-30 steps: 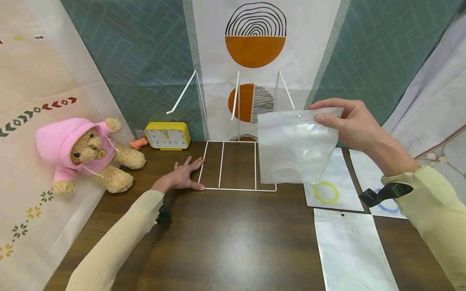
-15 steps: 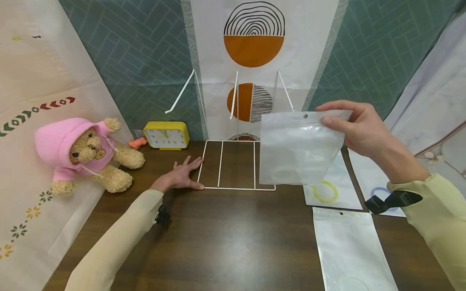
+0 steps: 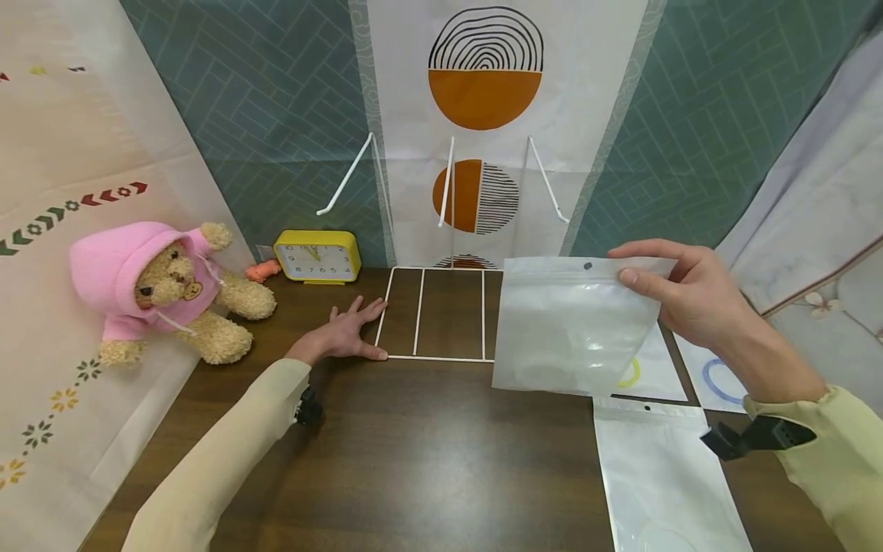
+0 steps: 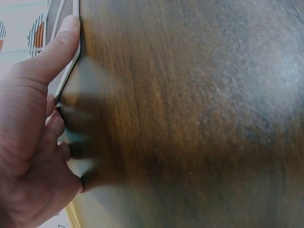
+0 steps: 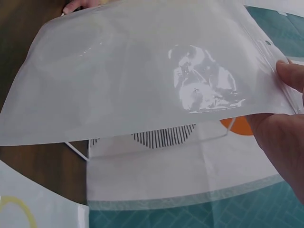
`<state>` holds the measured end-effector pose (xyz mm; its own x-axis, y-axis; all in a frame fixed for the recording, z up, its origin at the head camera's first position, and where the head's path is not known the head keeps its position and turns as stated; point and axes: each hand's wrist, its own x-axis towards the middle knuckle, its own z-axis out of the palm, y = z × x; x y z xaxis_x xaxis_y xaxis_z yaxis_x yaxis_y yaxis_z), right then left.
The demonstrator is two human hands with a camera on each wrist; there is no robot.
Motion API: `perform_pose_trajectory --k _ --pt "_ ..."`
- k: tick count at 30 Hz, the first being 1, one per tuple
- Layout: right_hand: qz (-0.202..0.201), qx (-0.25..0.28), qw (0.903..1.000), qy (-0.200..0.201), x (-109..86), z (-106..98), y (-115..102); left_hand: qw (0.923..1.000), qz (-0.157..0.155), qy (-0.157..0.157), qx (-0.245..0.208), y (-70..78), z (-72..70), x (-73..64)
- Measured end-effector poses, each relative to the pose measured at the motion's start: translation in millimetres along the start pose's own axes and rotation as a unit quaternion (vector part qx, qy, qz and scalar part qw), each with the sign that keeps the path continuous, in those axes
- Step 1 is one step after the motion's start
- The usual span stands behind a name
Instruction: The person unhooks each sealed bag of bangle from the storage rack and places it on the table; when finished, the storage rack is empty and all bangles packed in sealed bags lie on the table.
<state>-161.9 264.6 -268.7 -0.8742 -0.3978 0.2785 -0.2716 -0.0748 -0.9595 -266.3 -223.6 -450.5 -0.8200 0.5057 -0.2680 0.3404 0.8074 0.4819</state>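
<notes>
My right hand (image 3: pixel 704 295) pinches the top right corner of a white translucent zip bag (image 3: pixel 576 326) between thumb and fingers. The bag hangs in front of and below the right-hand prong of a white wire rack (image 3: pixel 434 358), apart from it. Near the middle of the bag's top edge is a small hang hole. In the right wrist view the bag (image 5: pixel 118 85) spreads across most of the frame, and a faint round shape shows through it. My left hand (image 3: pixel 341 331) lies with fingers spread on the rack's left base corner; its thumb (image 4: pixel 66 35) touches the base wire.
A zip bag with a yellow ring (image 3: pixel 662 368) and another with a blue ring (image 3: pixel 720 383) lie at right; a further zip bag (image 3: pixel 669 468) is nearer. A yellow clock (image 3: pixel 317 257), an orange object (image 3: pixel 263 271) and a teddy bear (image 3: pixel 172 291) in pink stand left.
The held bag's hole, at first by the right prong's tip, has come away from it. The bag has shifted right, then down towards me. My left hand stays in place.
</notes>
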Motion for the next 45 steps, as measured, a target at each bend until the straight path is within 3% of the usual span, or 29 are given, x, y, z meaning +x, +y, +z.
perform_pose_trajectory --k 8,27,35,45 --pt "0.01 -0.014 0.9999 0.002 -10.8 5 10 1.0 -0.002 0.001 -0.006 1.6 0.2 -0.5" --pt "0.005 0.044 0.9985 -0.03 -38.3 27 30 1.0 -0.002 -0.001 0.0 1.2 -0.3 1.2" --pt "0.015 0.129 0.9874 -0.09 -53.0 34 37 1.0 -0.004 -0.006 -0.006 -0.2 0.0 2.0" --pt "0.047 0.156 0.9796 -0.117 -71.7 50 47 0.9999 -0.003 -0.002 -0.009 3.8 -2.3 0.4"
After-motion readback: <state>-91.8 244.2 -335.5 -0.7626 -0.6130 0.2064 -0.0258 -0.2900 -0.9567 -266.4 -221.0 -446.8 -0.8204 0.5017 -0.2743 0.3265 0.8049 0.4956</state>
